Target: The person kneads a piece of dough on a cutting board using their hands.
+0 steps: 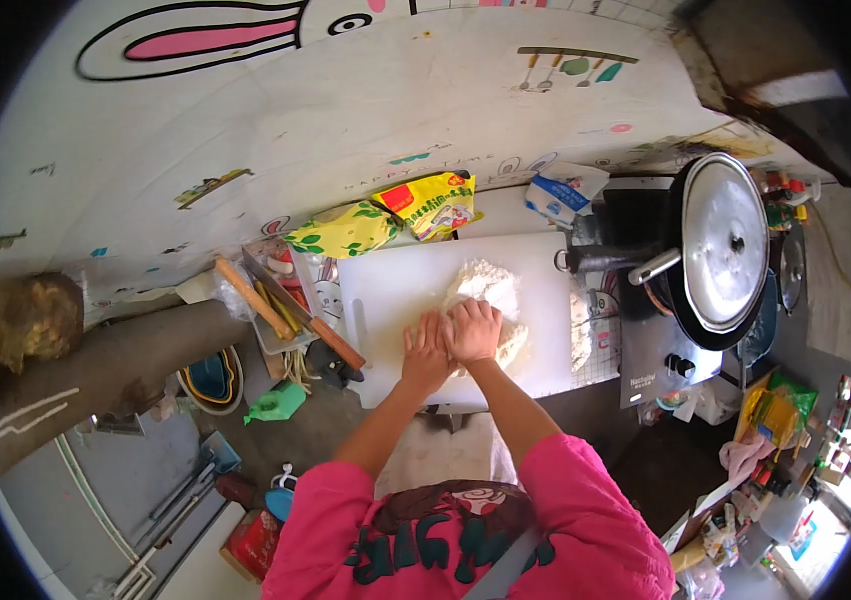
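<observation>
A floury, crumbly mass of pale dough (487, 283) lies on a white cutting board (376, 285). My right hand (473, 331) presses down on it, fingers bent over the near part. Close against it on the left, my left hand (429, 350) is also curled onto the dough, its fingertips partly hidden. More dough shows just right of my right hand. Loose flour (581, 325) is heaped along the board's right edge.
A lidded pan (724, 245) sits on the stove (651, 365) to the right. Yellow bags (431, 205) and a blue-white bag (564, 192) stand behind the board. At left, a knife (331, 340) and a rolling pin (254, 298) lie across a plastic container.
</observation>
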The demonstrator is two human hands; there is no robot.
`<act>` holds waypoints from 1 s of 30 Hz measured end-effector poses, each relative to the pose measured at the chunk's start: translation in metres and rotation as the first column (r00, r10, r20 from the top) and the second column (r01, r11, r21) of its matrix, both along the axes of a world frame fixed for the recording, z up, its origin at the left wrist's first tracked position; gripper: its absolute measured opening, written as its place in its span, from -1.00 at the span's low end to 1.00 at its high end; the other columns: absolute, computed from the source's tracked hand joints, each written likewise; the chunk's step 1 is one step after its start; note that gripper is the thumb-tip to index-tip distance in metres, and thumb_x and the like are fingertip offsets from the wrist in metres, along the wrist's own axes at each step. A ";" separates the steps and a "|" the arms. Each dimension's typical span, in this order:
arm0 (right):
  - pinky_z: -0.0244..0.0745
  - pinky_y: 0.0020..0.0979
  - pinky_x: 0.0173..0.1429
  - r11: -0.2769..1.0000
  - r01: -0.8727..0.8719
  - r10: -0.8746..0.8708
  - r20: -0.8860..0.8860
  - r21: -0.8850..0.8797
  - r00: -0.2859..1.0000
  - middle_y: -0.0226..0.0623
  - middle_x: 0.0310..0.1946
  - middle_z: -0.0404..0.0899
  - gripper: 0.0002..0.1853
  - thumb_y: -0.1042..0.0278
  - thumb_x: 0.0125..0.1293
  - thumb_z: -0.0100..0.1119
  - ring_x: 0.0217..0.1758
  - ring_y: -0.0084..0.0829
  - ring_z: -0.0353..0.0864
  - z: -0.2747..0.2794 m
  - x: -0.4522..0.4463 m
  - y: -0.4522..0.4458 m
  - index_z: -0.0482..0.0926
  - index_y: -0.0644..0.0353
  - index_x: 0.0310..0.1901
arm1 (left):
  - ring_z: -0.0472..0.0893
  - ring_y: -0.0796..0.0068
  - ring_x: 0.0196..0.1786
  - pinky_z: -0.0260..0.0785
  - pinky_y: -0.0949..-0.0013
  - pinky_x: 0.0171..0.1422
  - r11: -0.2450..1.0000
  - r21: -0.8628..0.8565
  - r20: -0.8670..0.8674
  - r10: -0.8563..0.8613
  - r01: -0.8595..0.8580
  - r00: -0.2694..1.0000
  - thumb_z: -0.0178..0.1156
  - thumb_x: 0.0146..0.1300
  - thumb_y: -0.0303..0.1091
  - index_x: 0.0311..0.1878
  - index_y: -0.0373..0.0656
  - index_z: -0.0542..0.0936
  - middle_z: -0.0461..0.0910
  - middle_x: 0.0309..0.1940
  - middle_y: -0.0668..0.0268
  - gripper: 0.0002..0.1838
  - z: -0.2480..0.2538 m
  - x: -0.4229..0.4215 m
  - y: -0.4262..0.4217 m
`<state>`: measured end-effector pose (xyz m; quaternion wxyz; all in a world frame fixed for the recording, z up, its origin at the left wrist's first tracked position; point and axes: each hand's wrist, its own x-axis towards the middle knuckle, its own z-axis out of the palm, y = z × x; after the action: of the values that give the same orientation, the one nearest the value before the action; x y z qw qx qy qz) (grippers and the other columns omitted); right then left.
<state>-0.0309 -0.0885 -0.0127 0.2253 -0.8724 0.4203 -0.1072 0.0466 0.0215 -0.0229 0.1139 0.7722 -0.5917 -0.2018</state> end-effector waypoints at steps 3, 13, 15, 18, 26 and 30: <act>0.29 -0.17 0.12 0.975 0.012 -0.070 0.255 0.220 0.964 -0.22 -0.22 0.51 -0.83 0.26 0.09 0.20 -0.02 -0.18 0.45 0.008 -0.008 -0.009 0.59 0.12 -0.30 | -0.02 0.02 0.50 -0.09 -0.22 0.41 0.997 0.076 0.010 0.009 -0.010 1.000 0.31 0.06 -0.11 0.41 -0.29 0.06 -0.01 0.45 0.00 -0.07 -0.003 -0.003 0.002; 0.44 -0.20 0.10 0.850 0.487 -0.506 0.051 0.199 0.861 0.05 -0.16 0.53 -0.46 0.17 0.04 0.39 0.02 -0.04 0.50 -0.020 -0.087 -0.002 0.48 0.35 -0.03 | 0.35 -0.03 0.20 0.23 0.02 0.28 0.975 0.155 -0.244 0.194 -0.159 0.950 0.41 -0.03 -0.15 0.23 -0.33 0.28 0.37 0.14 -0.06 -0.20 0.030 0.011 -0.006; 0.43 -0.20 0.12 0.852 0.489 -0.503 0.029 0.188 0.864 0.08 -0.15 0.52 -0.44 0.20 -0.06 0.43 0.01 -0.02 0.49 -0.010 -0.084 0.007 0.49 0.34 -0.05 | 0.40 -0.01 0.13 0.25 0.03 0.24 0.971 0.207 -0.185 0.158 -0.119 0.970 0.44 -0.09 -0.14 0.13 -0.31 0.38 0.46 0.01 -0.02 -0.25 0.032 0.013 -0.015; 0.43 -0.21 0.10 0.788 0.483 -0.503 -0.053 0.381 0.863 0.09 -0.17 0.52 -0.45 0.26 -0.14 0.45 -0.03 -0.01 0.50 0.004 -0.082 -0.003 0.50 0.31 -0.09 | 0.47 -0.02 0.05 0.31 0.06 0.19 0.973 0.221 -0.144 0.101 -0.068 0.984 0.46 -0.16 -0.15 0.01 -0.31 0.46 0.54 -0.11 -0.02 -0.33 0.034 0.013 -0.015; 0.52 -0.22 -0.09 0.835 0.347 -0.425 0.099 0.428 0.900 -0.04 -0.31 0.58 -0.52 0.35 -0.15 0.44 -0.21 -0.06 0.60 0.066 -0.079 -0.009 0.47 0.29 -0.16 | 0.60 0.04 -0.09 0.44 0.14 0.02 0.910 0.246 -0.720 0.402 -0.333 0.566 0.40 -0.13 -0.24 -0.04 -0.37 0.45 0.57 -0.14 -0.10 -0.40 0.019 -0.018 0.015; 0.52 -0.22 -0.12 0.959 0.165 -0.202 0.145 0.230 0.969 -0.08 -0.33 0.59 -0.53 0.34 -0.10 0.45 -0.23 -0.05 0.60 0.080 -0.075 -0.020 0.45 0.28 -0.16 | 0.57 0.02 -0.18 0.42 0.12 -0.05 0.868 0.184 -0.819 0.395 -0.461 0.417 0.33 -0.04 -0.32 -0.14 -0.35 0.44 0.56 -0.28 -0.02 -0.57 -0.006 -0.057 0.016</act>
<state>-0.1059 -0.1088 0.0672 0.3420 -0.7878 0.4885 -0.1539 -0.0101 0.0371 -0.0290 0.4557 0.6998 -0.2538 -0.4881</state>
